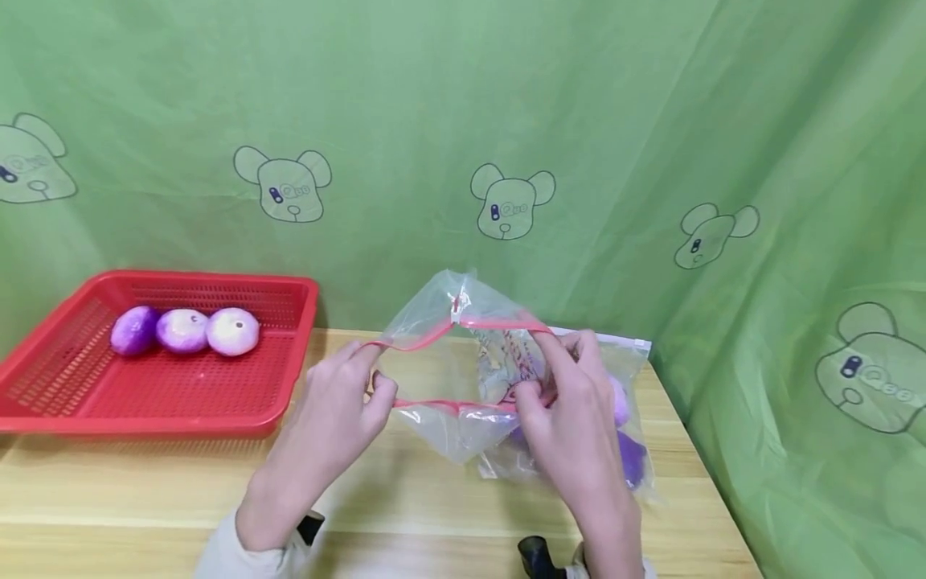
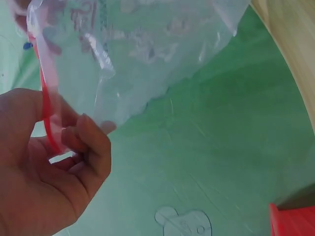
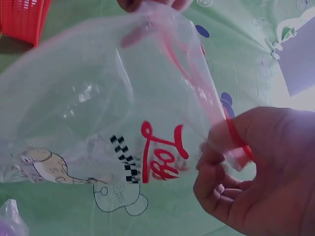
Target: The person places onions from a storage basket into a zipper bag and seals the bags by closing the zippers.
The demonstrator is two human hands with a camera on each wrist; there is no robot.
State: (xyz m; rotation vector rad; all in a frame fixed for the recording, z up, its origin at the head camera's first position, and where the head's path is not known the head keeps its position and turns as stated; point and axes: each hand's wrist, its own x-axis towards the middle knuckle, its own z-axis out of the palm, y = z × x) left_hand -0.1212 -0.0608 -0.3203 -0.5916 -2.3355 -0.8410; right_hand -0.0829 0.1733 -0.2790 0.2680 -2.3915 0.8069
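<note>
A: Where is the bag, and what has hold of it?

B: Clear bag (image 1: pixel 454 436) at centre, held up with its mouth spread wide. Left hand (image 1: pixel 336 410) at the mouth's 9 o'clock, right hand (image 1: pixel 575 410) at 3. Each grip is closed, fingers curled about the rim.

A: Handling?

B: Looks very light, limp and slick — thin film, likely to crease or slide. Best hold: the red edging (image 1: pixel 499 326), probably its stiffest part, at opposite ends of the mouth.

A: Edges and room?

B: Red basket (image 1: pixel 195 390) at 9 o'clock, its near corner close to the left forearm; three purple-and-white round things (image 1: pixel 183 330) sit inside. Filled bag (image 1: pixel 632 378) at 4 o'clock, partly behind the right hand — cannot tell whether the two bags touch. Green curtain (image 1: pixel 405 121) bounds 12 and 3 o'clock. The right-hand edge of the worktop (image 1: pixel 405 523) slants toward 5 o'clock. Easiest room seems to be 6 o'clock, between the forearms.
</note>
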